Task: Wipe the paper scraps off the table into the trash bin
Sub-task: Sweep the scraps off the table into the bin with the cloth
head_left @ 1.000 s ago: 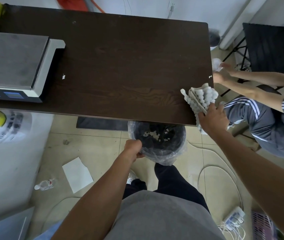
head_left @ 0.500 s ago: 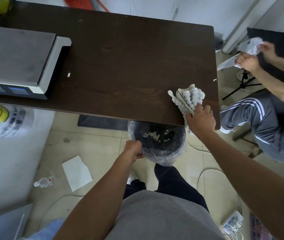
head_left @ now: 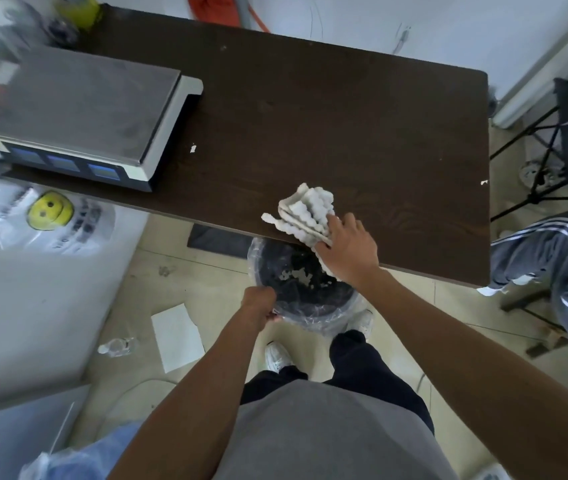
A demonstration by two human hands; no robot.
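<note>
White paper scrap (head_left: 192, 148) lies just beside the grey scale (head_left: 78, 112), which could block the cloth (head_left: 305, 213) and leave it behind. Left hand (head_left: 258, 301) grips the trash bin (head_left: 324, 315) rim below the near edge of the surface (head_left: 344, 116); if the bin shifts, scraps may hit the floor (head_left: 206, 282). Right hand (head_left: 348, 251) clamps the bumpy cloth by that edge, and another scrap (head_left: 483, 182) sits at the right edge, ready to fall off.

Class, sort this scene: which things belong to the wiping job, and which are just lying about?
Job: table, cloth, paper scraps, trash bin, right hand holding the cloth, left hand gripping the bin.
Lying about: scale, smiley bag, bottle, paper sheet.
</note>
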